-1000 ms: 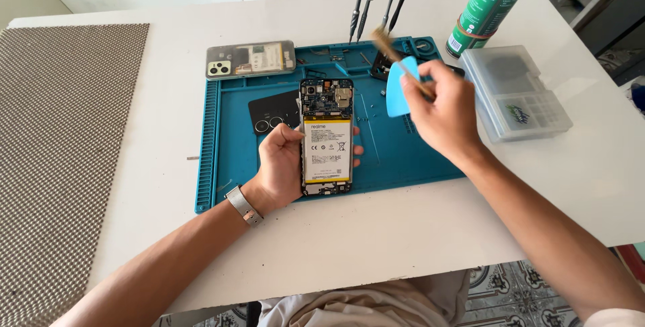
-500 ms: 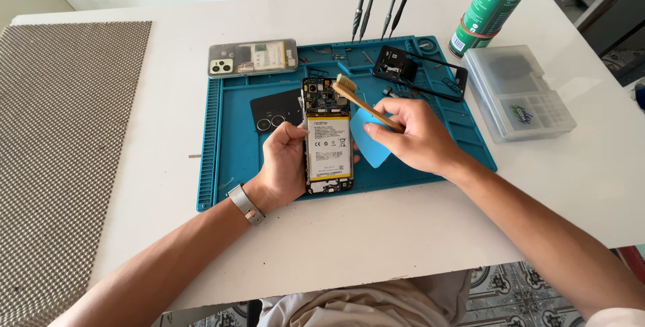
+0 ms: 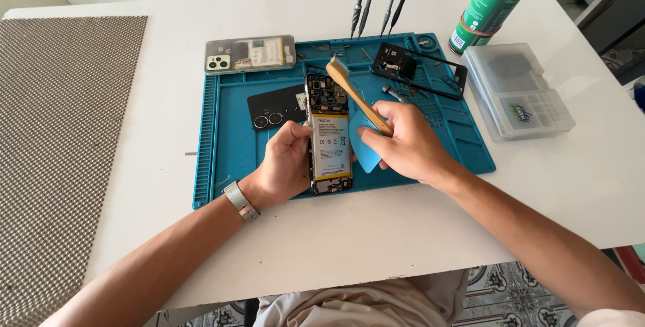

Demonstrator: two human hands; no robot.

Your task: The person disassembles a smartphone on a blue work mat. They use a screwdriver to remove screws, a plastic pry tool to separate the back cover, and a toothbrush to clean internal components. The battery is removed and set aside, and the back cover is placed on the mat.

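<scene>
The left hand (image 3: pixel 285 166) steadied an opened phone (image 3: pixel 328 135) on the blue mat (image 3: pixel 228 139); the right hand (image 3: pixel 406 142), just beside, gripped a wooden-handled brush (image 3: pixel 356 95) and blue pick (image 3: pixel 366 149). Light strokes seemed wisest.

4 screwdrivers (image 3: pixel 377 4), 2 phones (image 3: pixel 328 135), 1 brush (image 3: pixel 358 96), 1 spray can (image 3: pixel 494 6).

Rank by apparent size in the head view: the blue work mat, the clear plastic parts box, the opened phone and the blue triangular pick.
1. Blue work mat, by far the largest.
2. Clear plastic parts box.
3. Opened phone, held in the left hand.
4. Blue triangular pick, partly hidden by the right hand.
</scene>
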